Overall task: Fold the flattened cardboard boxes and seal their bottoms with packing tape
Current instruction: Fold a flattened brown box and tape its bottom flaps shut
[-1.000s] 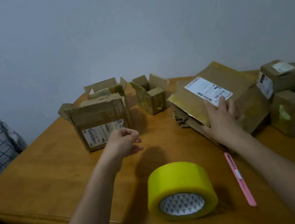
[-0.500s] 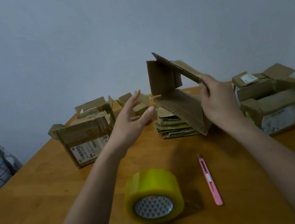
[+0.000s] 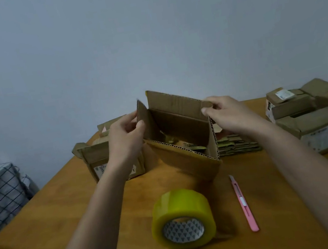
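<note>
Cardboard box [image 3: 180,141] held above the table [image 3: 62,199], left hand [image 3: 125,139] pinching one end flap, right hand [image 3: 226,116] gripping the other; best squared up fully before folding flaps flat, tape roll [image 3: 182,217] and pink cutter [image 3: 244,203] lying close by.

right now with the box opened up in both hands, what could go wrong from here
1. The box is held in the air by flap pinches only, left hand and right hand; it may spring back flat.
2. Lowering it could knock the tape roll or pink knife lying just below.
</note>
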`<state>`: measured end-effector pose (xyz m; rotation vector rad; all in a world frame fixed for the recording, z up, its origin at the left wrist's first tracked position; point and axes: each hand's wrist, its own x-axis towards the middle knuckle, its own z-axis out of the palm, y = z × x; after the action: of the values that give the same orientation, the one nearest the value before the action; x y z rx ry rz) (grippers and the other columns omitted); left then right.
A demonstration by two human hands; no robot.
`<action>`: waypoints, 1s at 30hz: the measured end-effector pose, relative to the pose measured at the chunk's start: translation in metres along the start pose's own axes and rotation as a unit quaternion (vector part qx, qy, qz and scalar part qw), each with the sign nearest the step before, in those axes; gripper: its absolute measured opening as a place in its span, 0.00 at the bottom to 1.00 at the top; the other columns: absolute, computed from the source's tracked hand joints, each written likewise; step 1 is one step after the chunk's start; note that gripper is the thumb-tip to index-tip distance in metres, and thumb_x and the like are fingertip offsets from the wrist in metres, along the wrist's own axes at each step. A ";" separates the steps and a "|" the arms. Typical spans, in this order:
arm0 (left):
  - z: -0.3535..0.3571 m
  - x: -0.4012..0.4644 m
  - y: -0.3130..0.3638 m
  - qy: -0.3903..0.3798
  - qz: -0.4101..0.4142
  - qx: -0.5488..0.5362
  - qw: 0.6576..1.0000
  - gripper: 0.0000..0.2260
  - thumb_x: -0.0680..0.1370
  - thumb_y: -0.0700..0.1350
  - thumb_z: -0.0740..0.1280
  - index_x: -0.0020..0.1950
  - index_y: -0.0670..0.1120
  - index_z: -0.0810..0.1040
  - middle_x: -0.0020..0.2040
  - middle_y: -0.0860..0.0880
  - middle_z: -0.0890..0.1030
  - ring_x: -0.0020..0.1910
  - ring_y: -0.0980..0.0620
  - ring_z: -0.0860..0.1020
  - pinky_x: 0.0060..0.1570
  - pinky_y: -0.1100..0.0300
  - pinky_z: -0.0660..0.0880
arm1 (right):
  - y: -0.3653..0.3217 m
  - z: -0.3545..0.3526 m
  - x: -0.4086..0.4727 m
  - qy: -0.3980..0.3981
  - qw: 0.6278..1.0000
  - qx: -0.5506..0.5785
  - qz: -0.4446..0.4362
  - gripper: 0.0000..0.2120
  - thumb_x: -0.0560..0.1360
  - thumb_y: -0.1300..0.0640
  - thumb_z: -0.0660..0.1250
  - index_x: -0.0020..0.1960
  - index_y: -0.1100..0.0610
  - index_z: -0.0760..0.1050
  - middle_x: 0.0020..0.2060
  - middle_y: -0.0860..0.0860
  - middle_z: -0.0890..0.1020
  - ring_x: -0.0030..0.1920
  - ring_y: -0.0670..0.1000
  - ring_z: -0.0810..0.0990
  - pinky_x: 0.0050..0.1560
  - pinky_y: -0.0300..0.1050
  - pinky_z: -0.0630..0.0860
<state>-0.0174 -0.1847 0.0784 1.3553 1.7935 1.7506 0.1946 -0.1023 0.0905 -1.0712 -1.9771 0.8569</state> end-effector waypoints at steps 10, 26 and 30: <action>-0.025 0.005 -0.015 0.069 -0.096 0.049 0.992 0.10 0.77 0.35 0.66 0.39 0.46 0.80 0.59 0.39 0.80 0.48 0.42 0.85 0.39 0.51 0.83 | 0.031 0.016 0.006 -0.058 0.949 0.310 -0.009 0.28 0.69 0.44 0.75 0.62 0.52 0.67 0.63 0.53 0.76 0.61 0.46 0.77 0.51 0.37 0.77; -0.030 0.005 -0.011 0.034 -0.078 0.097 0.992 0.12 0.78 0.37 0.66 0.37 0.50 0.80 0.51 0.46 0.80 0.43 0.49 0.84 0.52 0.46 0.81 | 0.065 0.025 0.005 -0.223 0.957 0.165 -0.090 0.45 0.49 0.19 0.67 0.65 0.31 0.71 0.68 0.32 0.67 0.72 0.40 0.64 0.73 0.47 0.61; -0.025 0.006 -0.014 -0.001 -0.056 0.060 0.997 0.12 0.79 0.40 0.64 0.45 0.57 0.82 0.34 0.66 0.75 0.63 0.54 0.77 0.66 0.37 0.70 | 0.064 0.022 0.004 -0.255 0.944 0.197 -0.067 0.36 0.62 0.36 0.75 0.69 0.36 0.69 0.66 0.32 0.68 0.73 0.43 0.63 0.69 0.40 0.64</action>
<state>-0.0448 -0.1928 0.0736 1.2741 1.9607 1.6073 0.2004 -0.0761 0.0279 -0.5056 -2.1198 1.4894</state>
